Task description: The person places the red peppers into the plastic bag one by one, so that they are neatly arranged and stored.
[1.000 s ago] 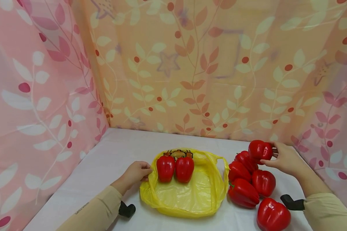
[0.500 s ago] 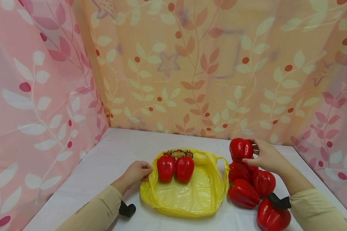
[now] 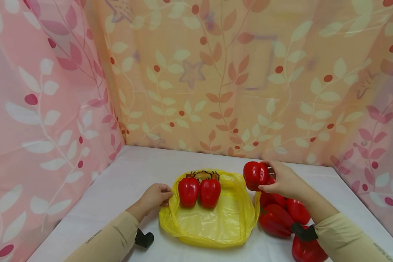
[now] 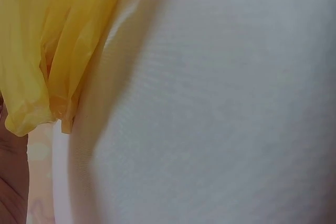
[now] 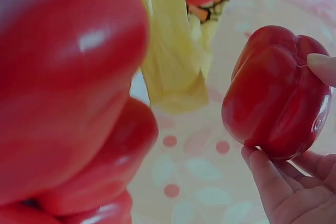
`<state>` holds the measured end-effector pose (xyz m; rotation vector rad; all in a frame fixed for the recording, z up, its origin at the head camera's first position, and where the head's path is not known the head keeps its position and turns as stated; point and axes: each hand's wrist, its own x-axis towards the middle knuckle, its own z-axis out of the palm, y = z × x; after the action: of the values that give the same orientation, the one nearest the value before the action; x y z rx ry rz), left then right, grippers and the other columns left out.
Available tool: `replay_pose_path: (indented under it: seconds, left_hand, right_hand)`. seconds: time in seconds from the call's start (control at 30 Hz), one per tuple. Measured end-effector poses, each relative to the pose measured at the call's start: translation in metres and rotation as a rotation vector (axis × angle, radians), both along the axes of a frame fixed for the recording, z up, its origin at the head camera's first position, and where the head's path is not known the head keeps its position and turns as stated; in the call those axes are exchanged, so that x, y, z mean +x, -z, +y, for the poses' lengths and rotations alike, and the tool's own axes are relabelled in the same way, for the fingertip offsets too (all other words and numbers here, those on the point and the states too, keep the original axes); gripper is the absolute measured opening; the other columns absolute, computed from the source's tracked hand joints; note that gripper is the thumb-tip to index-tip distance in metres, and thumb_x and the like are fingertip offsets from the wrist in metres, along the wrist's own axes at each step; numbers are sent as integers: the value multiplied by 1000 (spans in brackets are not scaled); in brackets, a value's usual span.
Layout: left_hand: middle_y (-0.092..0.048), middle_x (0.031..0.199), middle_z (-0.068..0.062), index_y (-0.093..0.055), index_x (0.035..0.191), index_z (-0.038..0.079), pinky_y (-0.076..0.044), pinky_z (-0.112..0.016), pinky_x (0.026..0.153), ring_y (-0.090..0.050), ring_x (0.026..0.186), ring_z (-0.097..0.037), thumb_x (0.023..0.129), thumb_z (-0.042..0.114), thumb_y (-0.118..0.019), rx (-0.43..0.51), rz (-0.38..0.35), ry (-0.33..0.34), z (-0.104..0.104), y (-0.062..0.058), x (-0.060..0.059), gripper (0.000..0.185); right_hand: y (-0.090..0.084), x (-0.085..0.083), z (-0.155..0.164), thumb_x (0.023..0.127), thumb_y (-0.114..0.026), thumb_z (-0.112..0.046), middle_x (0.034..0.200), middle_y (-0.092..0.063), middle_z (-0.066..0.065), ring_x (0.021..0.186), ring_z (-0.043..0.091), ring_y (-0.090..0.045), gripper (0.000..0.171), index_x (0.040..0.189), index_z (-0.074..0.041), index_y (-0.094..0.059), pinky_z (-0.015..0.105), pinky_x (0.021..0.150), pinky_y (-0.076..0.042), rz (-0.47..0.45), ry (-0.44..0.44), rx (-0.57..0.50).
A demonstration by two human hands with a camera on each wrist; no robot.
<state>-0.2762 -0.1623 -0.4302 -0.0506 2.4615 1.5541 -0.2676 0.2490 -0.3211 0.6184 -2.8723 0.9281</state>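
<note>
A yellow plastic bag [image 3: 213, 225] lies spread open on the white table, two red bell peppers [image 3: 188, 192] side by side in its far left part. My left hand [image 3: 155, 198] pinches the bag's left rim; the left wrist view shows the gathered yellow plastic [image 4: 73, 51] beside part of the palm. My right hand [image 3: 283, 182] grips another red bell pepper [image 3: 255, 175] at the bag's far right corner. Thumb and fingers stand on opposite sides of that pepper [image 5: 275, 93] in the right wrist view.
Several more red bell peppers [image 3: 276, 220] lie heaped to the right of the bag, partly under my right forearm. Black wrist mounts [image 3: 145, 238] stick out from both sleeves. Patterned curtains [image 3: 196, 91] wall the table at the back and sides.
My right hand has carried the bell pepper leftward, from over the far end of the heap to the bag's right corner. My left hand has stayed at the bag's rim.
</note>
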Motion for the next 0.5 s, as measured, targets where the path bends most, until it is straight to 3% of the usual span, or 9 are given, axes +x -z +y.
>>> replay_pose_path:
  seconds: [0.3, 0.5]
  left_hand:
    - [-59, 78, -7, -64, 90, 6, -53, -26, 64, -54, 67, -18, 87, 15, -60, 4, 6, 5, 0, 1, -1, 10]
    - [-58, 78, -7, -64, 90, 6, -53, -26, 64, -54, 66, -18, 88, 15, -60, 4, 6, 5, 0, 2, -1, 10]
  right_hand:
    - [5, 6, -22, 65, -82, -29, 115, -54, 12, 104, 31, -56, 72, 122, -5, -44, 40, 77, -52, -26, -24, -2]
    - [11, 8, -39, 63, -83, -32, 119, -52, 8, 108, 30, -54, 76, 124, -9, -44, 42, 80, -51, -116, -14, -30]
